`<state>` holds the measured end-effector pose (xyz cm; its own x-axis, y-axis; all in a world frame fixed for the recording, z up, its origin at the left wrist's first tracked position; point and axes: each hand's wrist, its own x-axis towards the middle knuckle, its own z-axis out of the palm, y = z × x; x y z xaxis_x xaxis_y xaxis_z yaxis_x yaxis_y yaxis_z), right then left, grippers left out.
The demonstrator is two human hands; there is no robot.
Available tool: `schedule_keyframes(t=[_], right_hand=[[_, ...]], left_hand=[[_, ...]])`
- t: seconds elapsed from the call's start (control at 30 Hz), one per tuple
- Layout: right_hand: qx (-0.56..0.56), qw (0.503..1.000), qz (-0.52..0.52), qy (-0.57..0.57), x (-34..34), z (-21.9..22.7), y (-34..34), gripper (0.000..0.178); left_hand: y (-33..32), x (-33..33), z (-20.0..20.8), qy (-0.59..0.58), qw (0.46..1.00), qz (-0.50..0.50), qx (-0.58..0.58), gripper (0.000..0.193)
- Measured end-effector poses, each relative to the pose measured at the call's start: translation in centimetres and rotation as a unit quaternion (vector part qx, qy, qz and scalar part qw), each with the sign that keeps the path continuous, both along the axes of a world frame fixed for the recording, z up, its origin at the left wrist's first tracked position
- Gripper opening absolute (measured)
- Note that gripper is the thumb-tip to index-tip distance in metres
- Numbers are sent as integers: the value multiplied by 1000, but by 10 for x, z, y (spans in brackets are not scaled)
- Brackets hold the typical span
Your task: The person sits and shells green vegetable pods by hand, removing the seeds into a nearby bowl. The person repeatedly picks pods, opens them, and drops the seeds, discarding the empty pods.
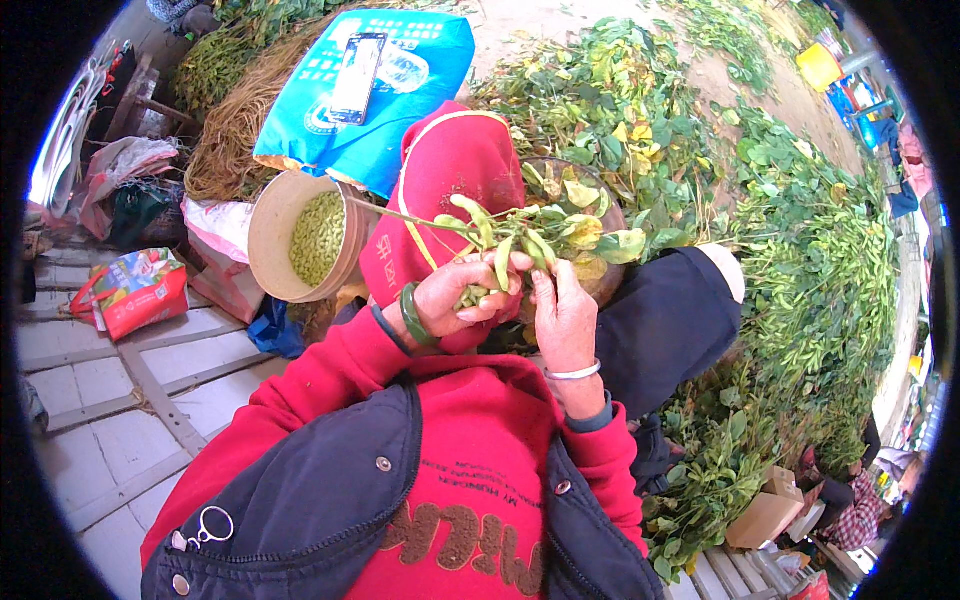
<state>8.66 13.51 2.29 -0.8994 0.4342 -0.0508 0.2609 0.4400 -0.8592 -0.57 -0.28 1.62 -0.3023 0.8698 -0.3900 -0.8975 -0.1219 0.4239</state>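
In front of my chest, over a red cloth on my lap, I hold up a soybean stalk with green pods and yellowing leaves. My left hand, a green bangle on its wrist, is curled around several loose soybean pods and touches the stalk's lower pods. My right hand, with a silver bangle, pinches at a pod on the stalk from the right. The exact fingertip contact is partly hidden. Left of my lap stands a beige bucket holding many green pods.
A blue sack with a phone on it lies ahead. Heaped soybean plants cover the ground at right. A red printed bag sits on the left tiles. Another person is at the lower right, near a cardboard box.
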Motion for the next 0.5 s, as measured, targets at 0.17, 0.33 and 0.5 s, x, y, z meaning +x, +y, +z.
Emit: schedule_keyframes(t=[0.17,0.33,0.5], right_hand=[[15,999,5,39,0,4,-1,17],[72,995,48,45,1,3,-4,17],[-96,993,67,-13,11,-7,-3,10]], left_hand=[[11,6,-14,142,986,23,-83,19],[16,5,-20,2,998,43,44,20],[20,7,-23,148,984,57,-84,18]])
